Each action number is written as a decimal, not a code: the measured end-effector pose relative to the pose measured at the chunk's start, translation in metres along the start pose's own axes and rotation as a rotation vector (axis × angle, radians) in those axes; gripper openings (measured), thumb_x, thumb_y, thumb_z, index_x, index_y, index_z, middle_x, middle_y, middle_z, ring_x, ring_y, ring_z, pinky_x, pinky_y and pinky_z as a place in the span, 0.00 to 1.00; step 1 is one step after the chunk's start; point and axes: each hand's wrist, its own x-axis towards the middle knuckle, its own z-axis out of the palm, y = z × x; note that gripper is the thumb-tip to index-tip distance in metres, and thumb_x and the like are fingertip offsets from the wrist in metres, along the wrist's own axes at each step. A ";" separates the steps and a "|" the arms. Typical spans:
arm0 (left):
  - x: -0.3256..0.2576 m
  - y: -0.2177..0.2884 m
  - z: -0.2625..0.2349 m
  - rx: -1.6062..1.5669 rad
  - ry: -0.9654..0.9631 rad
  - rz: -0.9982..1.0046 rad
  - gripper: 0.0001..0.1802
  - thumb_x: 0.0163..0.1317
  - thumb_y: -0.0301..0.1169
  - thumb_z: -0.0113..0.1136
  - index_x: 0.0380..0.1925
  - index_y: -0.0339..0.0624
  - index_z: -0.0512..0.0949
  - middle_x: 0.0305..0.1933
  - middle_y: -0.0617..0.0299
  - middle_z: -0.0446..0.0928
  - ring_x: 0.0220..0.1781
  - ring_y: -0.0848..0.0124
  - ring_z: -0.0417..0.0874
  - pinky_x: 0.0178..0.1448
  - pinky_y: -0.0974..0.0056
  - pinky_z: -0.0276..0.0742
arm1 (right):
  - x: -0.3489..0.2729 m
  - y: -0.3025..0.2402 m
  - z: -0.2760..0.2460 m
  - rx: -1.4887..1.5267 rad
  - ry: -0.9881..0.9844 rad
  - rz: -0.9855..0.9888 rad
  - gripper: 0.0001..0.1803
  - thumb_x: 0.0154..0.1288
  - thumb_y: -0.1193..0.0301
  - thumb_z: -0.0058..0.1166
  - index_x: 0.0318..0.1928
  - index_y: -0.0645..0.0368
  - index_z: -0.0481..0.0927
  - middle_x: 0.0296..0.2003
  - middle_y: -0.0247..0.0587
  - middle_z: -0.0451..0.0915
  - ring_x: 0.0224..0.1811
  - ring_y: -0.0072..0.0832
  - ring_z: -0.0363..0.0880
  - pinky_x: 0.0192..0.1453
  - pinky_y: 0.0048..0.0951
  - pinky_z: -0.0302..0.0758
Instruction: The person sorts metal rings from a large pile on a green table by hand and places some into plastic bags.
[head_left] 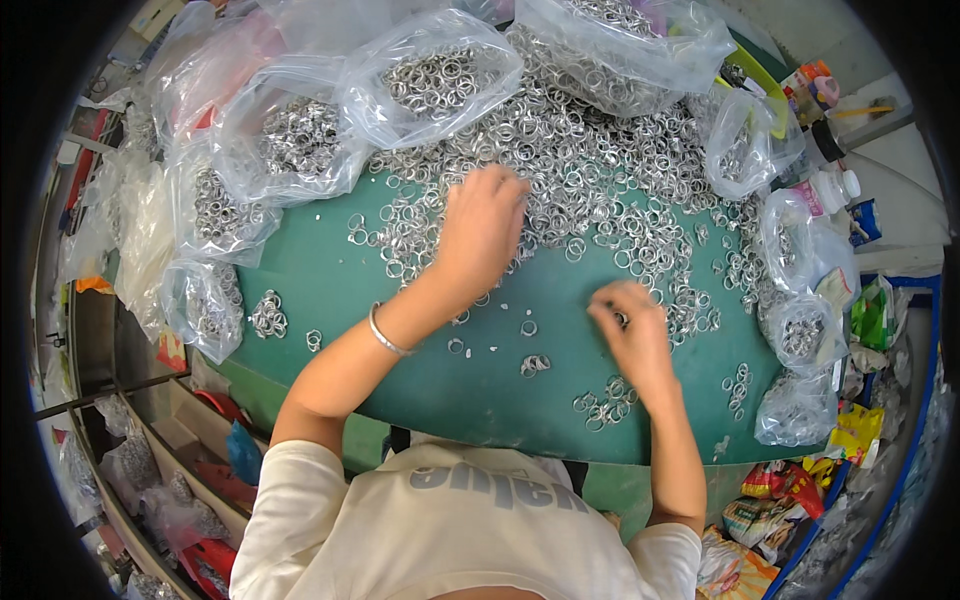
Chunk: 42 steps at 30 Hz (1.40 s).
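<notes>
Hundreds of small silver rings [580, 170] lie in a loose heap on the far half of the green desk [340, 290], thinning toward the near edge into scattered singles and small clumps. Left hand [482, 232] reaches forward from the near side, palm down, resting on the heap's near fringe — fingers [505, 190] curled down into the rings, close together; whether they pinch one I cannot tell, the back of the hand hides it. Silver bangle [385, 335] on that wrist. Right hand [632, 330] sits nearer the body, right of centre, fingertips drawn together, seemingly pinching a ring at the heap's lower right edge. The heap lies ahead of both hands; the left is deeper in, the right at the sparse margin. Small ring clump [605, 402] lies just near-side of the right hand, another clump [268, 315] well off to the left.

Clear plastic bags [430, 80] stuffed with more rings ring the desk at back, left and right. Bottles and coloured packets [825, 190] crowd the right side; more bags and clutter [150, 490] below left, off the desk.
</notes>
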 end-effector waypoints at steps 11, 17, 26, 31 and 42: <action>-0.081 0.036 -0.017 -0.211 -0.596 0.095 0.18 0.52 0.17 0.55 0.45 0.33 0.76 0.46 0.52 0.73 0.49 0.54 0.76 0.51 0.55 0.75 | 0.021 0.006 0.006 -0.474 0.191 -0.168 0.04 0.55 0.76 0.60 0.33 0.61 0.80 0.39 0.38 0.75 0.42 0.38 0.70 0.43 0.38 0.64; -0.096 0.044 -0.020 -0.346 -0.637 0.008 0.21 0.52 0.14 0.53 0.48 0.35 0.76 0.50 0.51 0.72 0.51 0.52 0.75 0.54 0.55 0.74 | -0.032 -0.016 0.016 -0.078 -0.183 -0.183 0.06 0.55 0.77 0.60 0.35 0.62 0.80 0.38 0.40 0.75 0.42 0.39 0.72 0.46 0.36 0.67; -0.055 0.027 -0.010 0.020 -0.348 0.082 0.28 0.55 0.21 0.60 0.59 0.43 0.71 0.63 0.52 0.66 0.64 0.49 0.66 0.62 0.50 0.68 | 0.022 0.015 -0.013 -0.279 0.223 -0.120 0.13 0.58 0.79 0.57 0.46 0.64 0.77 0.46 0.48 0.76 0.50 0.47 0.72 0.55 0.39 0.69; 0.011 0.018 0.038 0.313 -0.296 0.338 0.37 0.53 0.39 0.67 0.65 0.52 0.66 0.75 0.57 0.53 0.71 0.49 0.58 0.69 0.37 0.55 | 0.059 0.032 0.008 -0.500 0.239 -0.174 0.23 0.58 0.74 0.60 0.55 0.61 0.74 0.56 0.46 0.71 0.62 0.45 0.66 0.63 0.46 0.61; 0.012 -0.016 0.029 0.187 -0.168 0.173 0.14 0.55 0.25 0.60 0.42 0.47 0.76 0.46 0.60 0.73 0.54 0.60 0.73 0.69 0.42 0.58 | -0.007 0.005 -0.021 -0.283 -0.191 -0.277 0.15 0.56 0.73 0.62 0.46 0.60 0.80 0.47 0.43 0.78 0.57 0.39 0.73 0.62 0.43 0.65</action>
